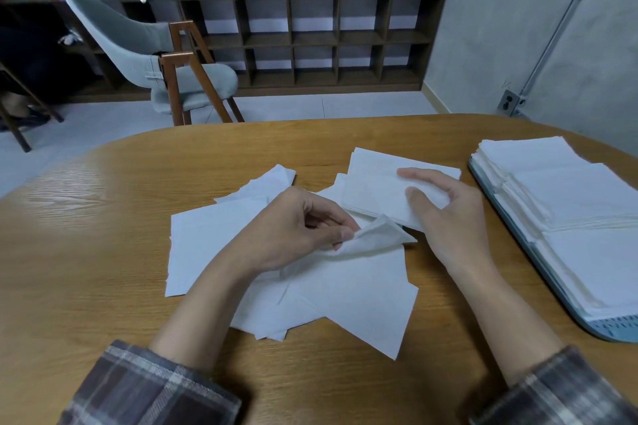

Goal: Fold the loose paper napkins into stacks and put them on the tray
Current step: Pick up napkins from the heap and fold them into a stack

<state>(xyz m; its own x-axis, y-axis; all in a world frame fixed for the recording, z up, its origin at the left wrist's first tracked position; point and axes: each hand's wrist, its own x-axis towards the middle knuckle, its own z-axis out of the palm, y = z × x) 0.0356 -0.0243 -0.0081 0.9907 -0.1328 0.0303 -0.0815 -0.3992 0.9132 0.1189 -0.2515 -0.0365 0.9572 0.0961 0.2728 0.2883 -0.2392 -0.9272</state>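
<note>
Centrally on the table, the left hand pinches a raised corner of a loose napkin, while the right hand, nearer the tray at the right edge, holds a folded stack just beyond that corner

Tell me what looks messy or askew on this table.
The loose napkins in the middle of the table lie overlapped at odd angles, unfolded. The napkin the left hand pinches is rumpled at its lifted corner. The folded stack the right hand holds and the stacks on the tray look orderly.
</note>
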